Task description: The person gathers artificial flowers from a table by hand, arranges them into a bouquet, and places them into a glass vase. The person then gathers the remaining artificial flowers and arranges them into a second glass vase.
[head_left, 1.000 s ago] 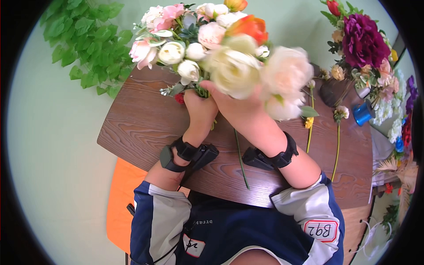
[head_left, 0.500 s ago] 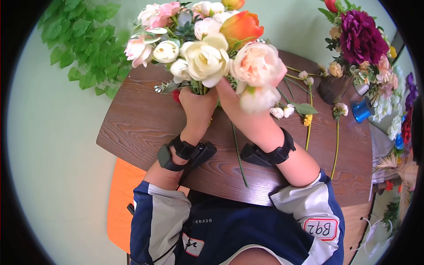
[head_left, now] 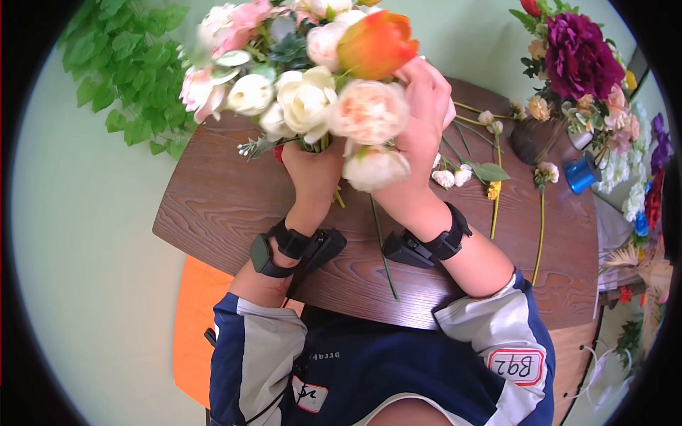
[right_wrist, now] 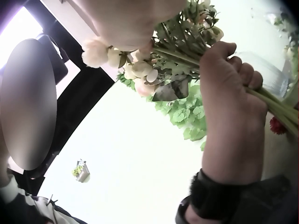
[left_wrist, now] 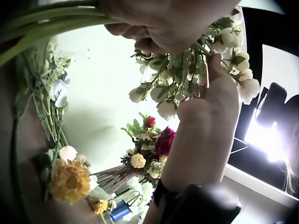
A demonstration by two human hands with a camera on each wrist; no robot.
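My left hand [head_left: 312, 174] grips the green stems [right_wrist: 275, 105] of a large bouquet held above the table. The bouquet carries a cream rose [head_left: 305, 103], a peach peony [head_left: 369, 110], a white bloom [head_left: 376, 168], an orange tulip [head_left: 378, 44] and pink flowers at the far left. My right hand [head_left: 420, 121] is raised against the bouquet's right side, fingers up beside the tulip and peony. Blooms cover part of its palm. In the left wrist view its thumb and fingers stand apart, around the leaves and white buds [left_wrist: 161, 92].
Loose stems with a yellow flower [head_left: 494, 190] and small white flowers [head_left: 453, 176] lie on the brown table [head_left: 227, 192]. A vase [head_left: 534, 142] with a purple bloom [head_left: 582, 60] and a blue spool [head_left: 582, 175] stand at the right. Green vines [head_left: 128, 71] hang at the left.
The peach peony and white bloom have swung left, closer to the cream rose. My right hand has come up out of the blooms to their right side. My left hand keeps its grip.
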